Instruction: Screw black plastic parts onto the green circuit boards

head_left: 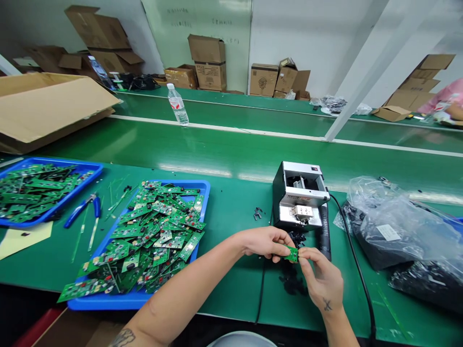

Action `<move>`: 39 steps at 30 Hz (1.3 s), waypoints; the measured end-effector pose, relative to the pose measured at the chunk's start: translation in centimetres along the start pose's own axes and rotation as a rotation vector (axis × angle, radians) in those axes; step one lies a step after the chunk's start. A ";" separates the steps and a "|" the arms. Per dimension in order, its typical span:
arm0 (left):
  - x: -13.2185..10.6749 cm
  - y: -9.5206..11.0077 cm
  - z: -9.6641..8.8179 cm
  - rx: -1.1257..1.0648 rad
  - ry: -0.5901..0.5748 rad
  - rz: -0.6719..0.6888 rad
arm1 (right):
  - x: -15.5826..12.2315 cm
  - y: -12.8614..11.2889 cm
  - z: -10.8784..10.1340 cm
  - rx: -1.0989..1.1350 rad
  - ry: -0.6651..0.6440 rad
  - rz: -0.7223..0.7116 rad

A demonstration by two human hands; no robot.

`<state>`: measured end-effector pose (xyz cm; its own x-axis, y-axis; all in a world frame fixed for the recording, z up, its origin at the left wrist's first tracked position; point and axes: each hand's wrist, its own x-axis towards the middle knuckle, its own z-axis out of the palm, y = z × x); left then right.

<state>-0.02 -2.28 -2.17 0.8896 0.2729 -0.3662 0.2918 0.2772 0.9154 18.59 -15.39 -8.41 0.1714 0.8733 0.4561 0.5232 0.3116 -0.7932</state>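
My left hand (269, 243) pinches a small green circuit board (291, 254) between thumb and fingers. Thumb and fingertips of my right hand (320, 274) close at the board's right end; whether they grip the board or a tiny part there is hidden. Both hands are just in front of a silver and black bench machine (302, 197) with a metal block on its face. Small black parts (297, 238) lie in a heap at its foot, partly behind my hands, and a few more black pieces (258, 213) lie to its left.
A blue tray (205, 193) heaped with circuit boards stands left of my arm, with another blue tray (97, 167) farther left. Blue-handled cutters (84, 209) lie between. Plastic bags (394, 226) of black parts sit right, past a black cable (356, 260). A water bottle (178, 106) stands behind.
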 end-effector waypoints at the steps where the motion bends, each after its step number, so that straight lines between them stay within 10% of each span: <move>1: 0.0 0.1 0.1 -0.001 0.006 0.004 | 0.0 -0.1 0.1 -0.001 0.003 0.010; 14: -0.9 2.4 -2.6 -0.056 0.492 0.083 | 8.2 2.6 -5.9 -0.349 0.162 0.609; 21: 0.0 2.6 -3.5 -0.012 0.574 0.011 | 11.2 4.8 -3.9 -0.117 0.075 0.833; 32: 0.4 1.9 -5.6 0.030 0.443 -0.046 | 9.9 3.1 -6.1 0.785 0.282 0.381; 39: 0.5 1.6 -5.1 0.065 0.527 -0.043 | 11.6 -3.6 -6.9 1.042 0.208 0.211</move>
<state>-0.89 3.01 -1.79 0.5838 0.6931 -0.4230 0.3604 0.2456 0.8999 24.46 -8.94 2.48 0.3644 0.8965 0.2519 -0.4834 0.4133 -0.7716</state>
